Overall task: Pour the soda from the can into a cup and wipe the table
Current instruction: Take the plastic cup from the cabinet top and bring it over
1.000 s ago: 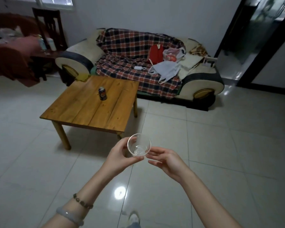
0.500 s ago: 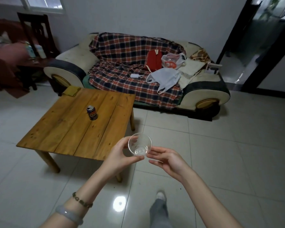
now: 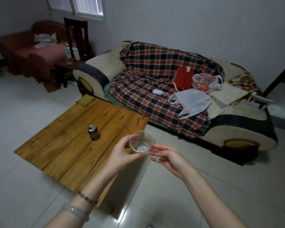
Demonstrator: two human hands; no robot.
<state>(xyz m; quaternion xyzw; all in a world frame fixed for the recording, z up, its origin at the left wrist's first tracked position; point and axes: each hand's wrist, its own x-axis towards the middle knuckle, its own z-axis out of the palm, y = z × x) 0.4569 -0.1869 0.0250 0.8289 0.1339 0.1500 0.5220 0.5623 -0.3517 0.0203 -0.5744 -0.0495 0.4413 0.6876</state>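
A clear empty plastic cup (image 3: 141, 143) is held in the air over the near right edge of the low wooden table (image 3: 69, 142). My left hand (image 3: 123, 155) grips it from the left, thumb and fingers round its wall. My right hand (image 3: 169, 157) lies just right of the cup with fingers stretched out, fingertips at the cup's base. An opened dark soda can (image 3: 93, 132) stands upright near the middle of the table, to the left of the cup. A yellow cloth (image 3: 85, 100) lies at the table's far corner.
A sofa (image 3: 237, 132) with a plaid blanket, plastic bags and a red bag stands behind the table. A dark chair (image 3: 76, 37) and a red-covered table with bottles are at the back left. White tiled floor surrounds the table.
I have come closer to the table; the cup and both hands are now over its near right edge. The grip on the cup is the same.
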